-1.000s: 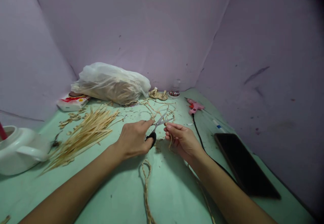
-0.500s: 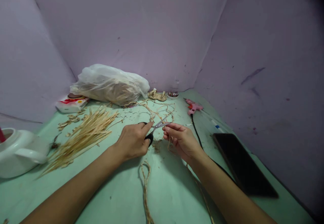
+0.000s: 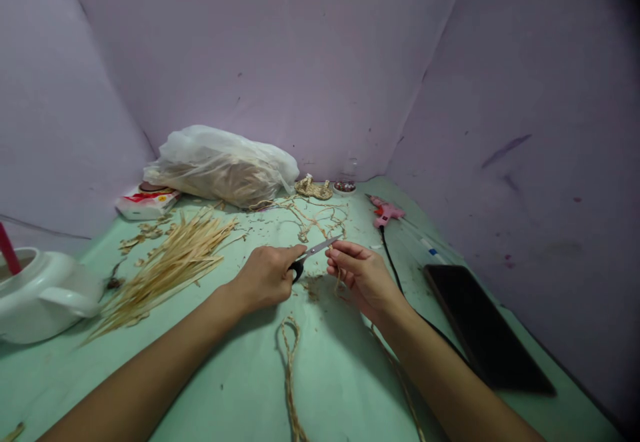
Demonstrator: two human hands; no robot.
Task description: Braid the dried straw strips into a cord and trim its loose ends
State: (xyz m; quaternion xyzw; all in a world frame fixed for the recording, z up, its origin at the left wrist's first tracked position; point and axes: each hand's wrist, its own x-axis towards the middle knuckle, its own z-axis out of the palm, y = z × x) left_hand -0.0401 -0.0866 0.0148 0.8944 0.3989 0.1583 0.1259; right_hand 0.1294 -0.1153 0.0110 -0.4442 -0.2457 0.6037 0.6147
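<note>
My left hand (image 3: 267,274) grips a pair of scissors (image 3: 320,247) with black handles. The blades are closed together, their tips close by the fingertips of my right hand (image 3: 363,272). Thumb and fingers of that hand pinch the end of a braided straw cord (image 3: 339,279), part of which hangs below the fingers. More of the cord passes behind my right forearm toward the near edge. Between my arms lies a looped length of braided cord (image 3: 289,375). Small fibre scraps (image 3: 313,289) are scattered under the hands.
A bundle of dry straw strips (image 3: 170,265) lies left, beside a white pot (image 3: 50,302). Behind are a filled plastic bag (image 3: 220,165), a small woven piece (image 3: 314,187) and a bowl of beads (image 3: 344,187). On the right are a pink glue gun (image 3: 386,212) with its cable and a black phone (image 3: 485,329).
The scissor blades, spread apart in the earlier frames, have closed beside the pinched cord end. My left fingers have drawn together on the handles, and my right hand has stayed nearly in place.
</note>
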